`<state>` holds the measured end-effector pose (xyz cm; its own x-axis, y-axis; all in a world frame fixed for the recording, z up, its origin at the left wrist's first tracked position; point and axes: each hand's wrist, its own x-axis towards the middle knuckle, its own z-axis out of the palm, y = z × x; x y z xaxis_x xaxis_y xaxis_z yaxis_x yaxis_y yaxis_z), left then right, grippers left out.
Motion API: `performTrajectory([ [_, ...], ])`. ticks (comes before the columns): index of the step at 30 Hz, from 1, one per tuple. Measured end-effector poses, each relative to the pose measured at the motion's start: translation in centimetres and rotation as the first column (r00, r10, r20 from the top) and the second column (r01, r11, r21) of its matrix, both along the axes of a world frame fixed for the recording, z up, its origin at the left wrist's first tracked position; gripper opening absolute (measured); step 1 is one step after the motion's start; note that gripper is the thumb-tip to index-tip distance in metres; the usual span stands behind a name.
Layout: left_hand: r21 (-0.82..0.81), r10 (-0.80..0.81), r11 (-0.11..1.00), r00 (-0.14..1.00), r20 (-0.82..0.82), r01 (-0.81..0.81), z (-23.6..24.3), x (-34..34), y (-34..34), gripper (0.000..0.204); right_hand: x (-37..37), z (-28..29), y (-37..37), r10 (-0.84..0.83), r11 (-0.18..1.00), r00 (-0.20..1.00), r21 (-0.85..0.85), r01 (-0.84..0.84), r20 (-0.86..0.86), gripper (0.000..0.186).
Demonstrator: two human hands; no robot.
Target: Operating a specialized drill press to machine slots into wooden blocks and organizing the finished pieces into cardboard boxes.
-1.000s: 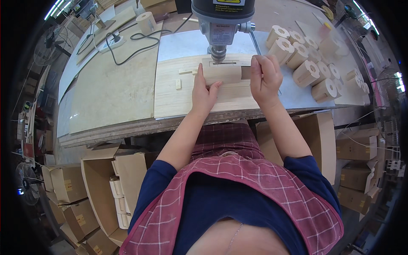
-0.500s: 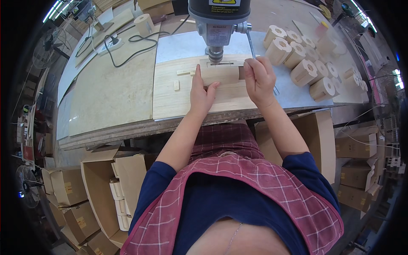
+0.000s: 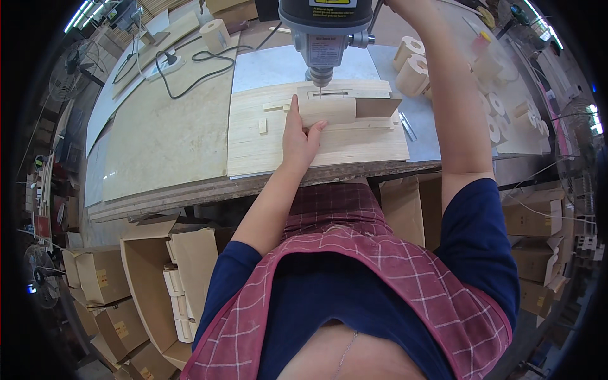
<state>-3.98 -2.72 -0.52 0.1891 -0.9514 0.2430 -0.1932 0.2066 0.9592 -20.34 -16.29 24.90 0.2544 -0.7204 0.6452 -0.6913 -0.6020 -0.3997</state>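
Observation:
My left hand (image 3: 300, 140) steadies a pale rounded wooden piece (image 3: 335, 112) under the drill press (image 3: 325, 47), thumb on its near face and fingers along its left end. The piece lies in a wooden jig on a pale board (image 3: 259, 155), in front of a strip with a narrow slot (image 3: 332, 94). A thin drill bit (image 3: 320, 91) points down from the chuck at the slot; whether it touches cannot be seen. At the upper edge my right hand (image 3: 400, 5), mostly cut off, meets the raised drill press lever (image 3: 377, 11) and appears closed on it.
Several wooden cylinders with shaped holes (image 3: 413, 75) stand at the right, partly behind my right arm. Small wood blocks (image 3: 263, 126) lie left of the jig. A black cable (image 3: 212, 57) runs to a power strip (image 3: 166, 67). An open carton (image 3: 149, 285) stands below the bench.
My right hand has swung up and away from beside the jig, and the lever now points up. The chuck has risen, baring the bit. My left hand stays put.

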Motion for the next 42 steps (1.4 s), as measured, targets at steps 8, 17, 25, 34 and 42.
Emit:
performTrajectory([
  [8, 0.067, 0.014, 0.998, 0.994, 0.113, -0.021, 0.8, 0.8, 0.2, 0.086, -5.1, -11.2, 1.2, 0.175, 0.916, 0.938, 0.299, -0.267, 0.299, 0.035],
  [17, 0.083, 0.055, 0.994, 0.974, 0.220, -0.074, 2.5, 5.1, 3.6, 0.085, -8.5, -18.7, 7.0, 0.155, 0.717, 0.983, 0.674, -0.179, 0.096, 0.029],
  [25, 0.089, 0.261, 0.965, 0.908, -0.328, -0.245, 8.5, 11.6, 8.8, 0.063, -9.0, -18.4, 9.3, 0.136, 0.552, 0.877, 0.699, -0.453, 0.461, 0.026],
  [34, 0.343, 0.349, 0.887, 0.935, -0.061, -0.309, 8.5, 9.1, 8.7, 0.054, -6.9, -19.4, 11.7, 0.198, 0.591, 0.815, 0.597, -0.542, 0.544, 0.027],
  [42, 0.309, 0.219, 0.946, 0.892, -0.395, -0.096, 6.6, 8.8, 6.9, 0.039, -6.9, -20.4, 11.4, 0.103, 0.636, 0.783, 0.565, -0.526, 0.614, 0.027],
])
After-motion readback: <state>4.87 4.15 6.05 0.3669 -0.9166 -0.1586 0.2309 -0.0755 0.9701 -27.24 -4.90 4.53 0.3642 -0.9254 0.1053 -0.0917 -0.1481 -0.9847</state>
